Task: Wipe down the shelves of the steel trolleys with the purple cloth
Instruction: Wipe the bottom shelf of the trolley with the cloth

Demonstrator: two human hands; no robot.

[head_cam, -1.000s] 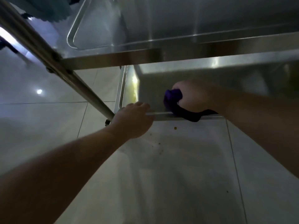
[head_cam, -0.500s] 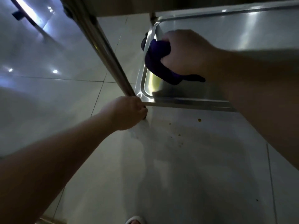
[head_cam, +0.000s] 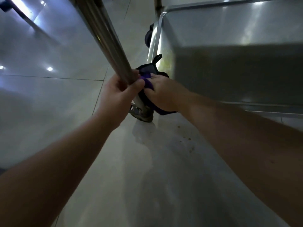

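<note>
The steel trolley's bottom shelf fills the upper right, shiny with a raised rim. Its round upright post runs from the top centre down to the near left corner. My left hand is wrapped around that post just above the shelf corner. My right hand presses the purple cloth against the near left corner of the shelf, right beside the post. Most of the cloth is hidden under my hand; a dark end sticks up along the rim.
A caster wheel sits under the near corner, another wheel farther back along the left rim. Pale glossy floor tiles surround the trolley, with a few crumbs on the floor in front.
My right hand has dragged the cloth from inside the shelf's left end to the near corner by the post. My left hand has slid up to grip the post. The view has tilted down.
</note>
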